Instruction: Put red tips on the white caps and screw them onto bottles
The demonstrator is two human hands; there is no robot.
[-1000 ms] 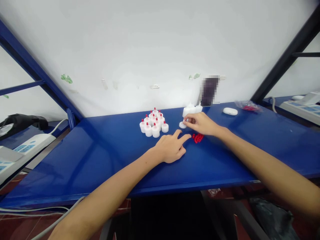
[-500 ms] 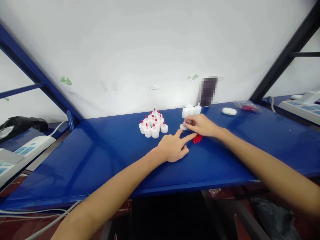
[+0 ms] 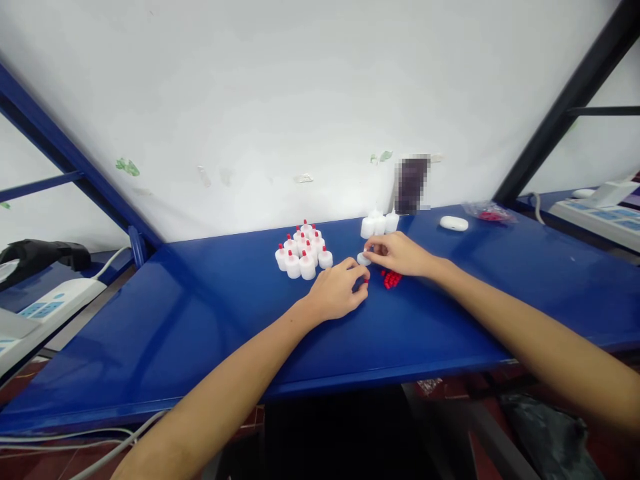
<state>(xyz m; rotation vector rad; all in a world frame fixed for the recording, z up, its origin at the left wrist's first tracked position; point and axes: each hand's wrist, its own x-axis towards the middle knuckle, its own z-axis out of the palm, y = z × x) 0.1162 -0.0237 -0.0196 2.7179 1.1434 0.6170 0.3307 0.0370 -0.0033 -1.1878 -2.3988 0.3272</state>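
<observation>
My left hand [image 3: 340, 288] is closed in a pinch on a small red cap [image 3: 367, 281], of which only a bit shows between thumb and fingers. Just beyond it, my right hand [image 3: 393, 253] grips a small white squeeze bottle [image 3: 363, 258] by its upper part; the bottle's tip is hidden behind the fingers. A little pile of red caps [image 3: 392, 279] lies on the table below my right hand. To the left stands a close group of several white bottles with red caps [image 3: 307, 260]. Behind my right hand are several white bottles without caps [image 3: 379, 225].
The blue table [image 3: 210, 320] meets a white wall. A white oval case [image 3: 454, 223] and a clear plastic bag with red pieces [image 3: 490, 213] lie at the right. A pixelated dark object [image 3: 412, 185] leans on the wall. A power strip [image 3: 60, 303] is at the left.
My left hand has drawn back from the red pile with a red cap, its spread fingers now pinched. My right hand stays at the white bottle. The view has shifted slightly.
</observation>
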